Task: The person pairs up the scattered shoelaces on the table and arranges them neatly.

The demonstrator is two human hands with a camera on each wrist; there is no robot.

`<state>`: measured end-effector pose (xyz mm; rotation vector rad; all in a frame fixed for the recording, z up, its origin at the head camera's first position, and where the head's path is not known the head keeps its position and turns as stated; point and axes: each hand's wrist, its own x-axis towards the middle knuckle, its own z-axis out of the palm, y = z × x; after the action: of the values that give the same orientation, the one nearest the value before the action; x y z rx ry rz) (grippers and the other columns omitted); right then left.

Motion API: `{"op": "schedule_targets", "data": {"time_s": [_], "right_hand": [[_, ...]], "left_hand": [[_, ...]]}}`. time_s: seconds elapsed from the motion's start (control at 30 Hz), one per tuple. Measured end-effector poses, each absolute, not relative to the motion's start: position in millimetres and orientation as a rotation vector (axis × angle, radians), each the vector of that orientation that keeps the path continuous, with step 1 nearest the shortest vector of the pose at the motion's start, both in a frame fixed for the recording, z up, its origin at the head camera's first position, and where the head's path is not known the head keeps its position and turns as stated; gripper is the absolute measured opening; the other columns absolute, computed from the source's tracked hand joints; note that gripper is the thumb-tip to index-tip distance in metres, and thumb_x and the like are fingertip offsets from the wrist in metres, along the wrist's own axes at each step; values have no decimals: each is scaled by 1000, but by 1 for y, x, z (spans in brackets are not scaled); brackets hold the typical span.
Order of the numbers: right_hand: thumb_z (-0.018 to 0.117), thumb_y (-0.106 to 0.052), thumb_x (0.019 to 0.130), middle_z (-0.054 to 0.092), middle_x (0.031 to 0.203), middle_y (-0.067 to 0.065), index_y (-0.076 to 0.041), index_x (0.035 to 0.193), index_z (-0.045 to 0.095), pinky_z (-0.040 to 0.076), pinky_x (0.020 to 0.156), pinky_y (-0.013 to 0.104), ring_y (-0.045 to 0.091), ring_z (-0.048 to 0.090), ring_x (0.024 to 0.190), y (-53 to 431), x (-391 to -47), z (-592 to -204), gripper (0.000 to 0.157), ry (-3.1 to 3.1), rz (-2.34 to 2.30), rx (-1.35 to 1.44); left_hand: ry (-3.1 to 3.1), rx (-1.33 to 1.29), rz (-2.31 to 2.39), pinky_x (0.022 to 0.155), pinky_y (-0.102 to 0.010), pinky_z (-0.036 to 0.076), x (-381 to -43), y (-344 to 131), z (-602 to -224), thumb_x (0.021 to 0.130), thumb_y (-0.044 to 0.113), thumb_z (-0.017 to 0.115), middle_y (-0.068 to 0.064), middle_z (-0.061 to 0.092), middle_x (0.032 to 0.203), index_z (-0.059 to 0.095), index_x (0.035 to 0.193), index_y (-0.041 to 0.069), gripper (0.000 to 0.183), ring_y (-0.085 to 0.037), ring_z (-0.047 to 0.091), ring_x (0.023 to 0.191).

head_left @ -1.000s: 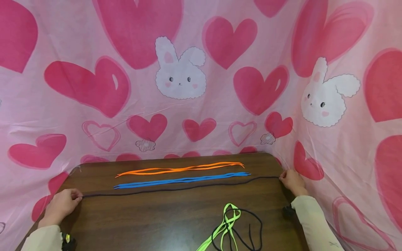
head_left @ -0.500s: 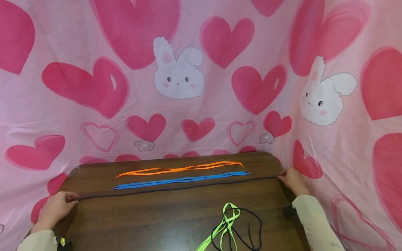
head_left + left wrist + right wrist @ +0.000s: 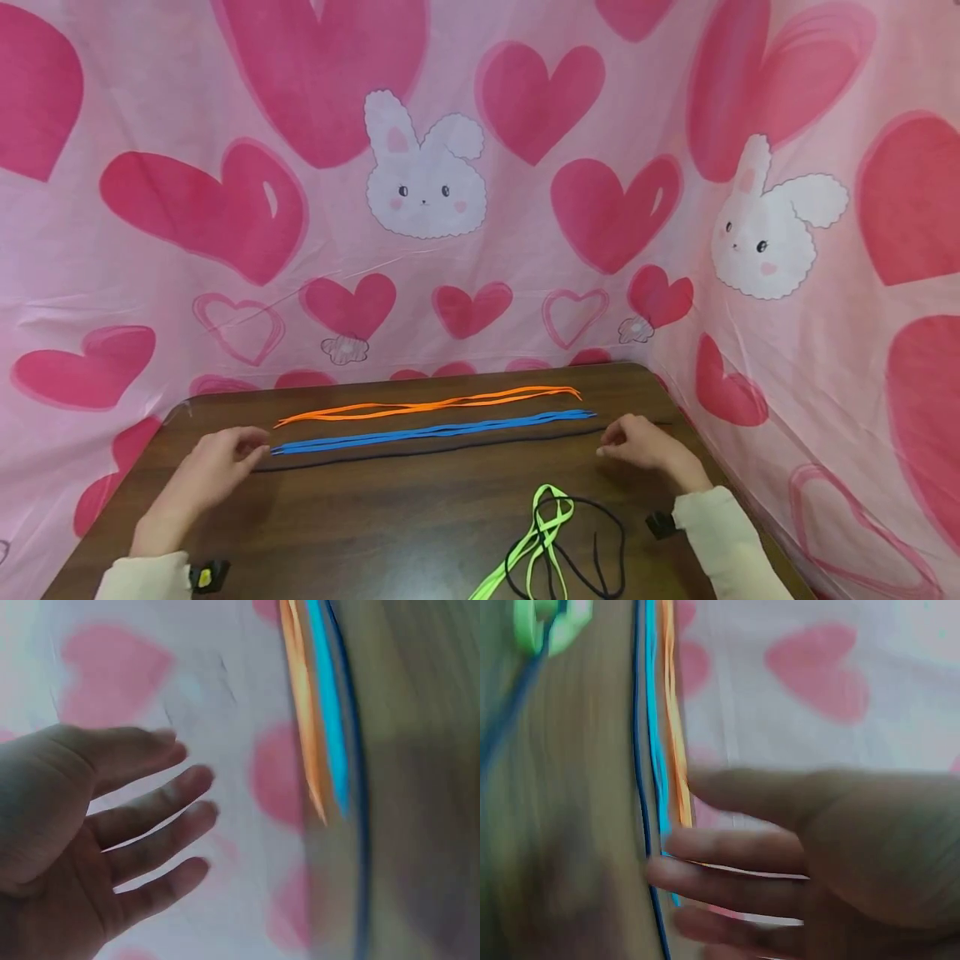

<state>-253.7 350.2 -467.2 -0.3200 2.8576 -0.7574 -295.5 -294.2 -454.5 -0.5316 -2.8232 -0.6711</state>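
Across the brown worktop (image 3: 337, 525), I see orange lace (image 3: 427, 407), blue lace (image 3: 435, 432) and dark lace (image 3: 442, 451) before pink heart-printed cloth (image 3: 517, 221); left grip (image 3: 217, 462) and right grip (image 3: 647, 443) hang empty, fingers loose.

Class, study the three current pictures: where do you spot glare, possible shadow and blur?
Head view: fairly crisp, pale glare on the near part of the table; left wrist view: the left hand soft-edged, the table smeared at right; right wrist view: the right hand and green lace blurred, a dark smudge, perhaps shadow, on the table at lower left.
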Motion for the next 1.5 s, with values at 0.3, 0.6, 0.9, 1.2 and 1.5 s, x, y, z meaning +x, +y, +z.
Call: {"op": "schedule_targets", "data": {"time_s": [0.3,0.6,0.9,1.2,1.5], "right_hand": [[83,-11,81,65,74,-5,-3,93,72,46,58,21,3,55,64,278,-240,-486,18,2478,-903,-575],[77,3,75,60,68,-11,-9,83,73,44,54,22,0,50,59,250,-228,-477,14,2604,-754,-634],[69,-3,89,60,73,-18,-16,88,77,46,62,19,-2,47,64,212,-216,-428,15,2738,-762,-932],[74,-19,94,62,83,-19,-24,97,75,48,70,21,0,53,77,173,-192,-384,6,2811,-886,-971],[76,-20,92,66,90,-22,-25,101,77,51,73,21,-3,56,80,162,-182,-373,10,2874,-996,-985]], "left_hand": [[-2768,-885,-800,82,-42,58,-271,-176,-426,92,12,74,4,75,101,76,105,11,13,-15,71,90],[-2643,-1098,-947,88,-37,57,-244,-104,-408,93,17,74,11,73,105,76,109,17,15,-10,68,99],[-2613,-1225,-984,92,-37,55,-218,-59,-394,95,21,72,9,73,107,75,112,16,18,-10,67,102],[-2686,-1178,-957,94,-39,54,-196,-41,-382,96,30,71,9,72,112,73,120,15,28,-12,65,106],[-2676,-1149,-976,90,-37,56,-190,-59,-374,92,20,76,15,70,106,70,121,18,30,-6,64,102]]}}
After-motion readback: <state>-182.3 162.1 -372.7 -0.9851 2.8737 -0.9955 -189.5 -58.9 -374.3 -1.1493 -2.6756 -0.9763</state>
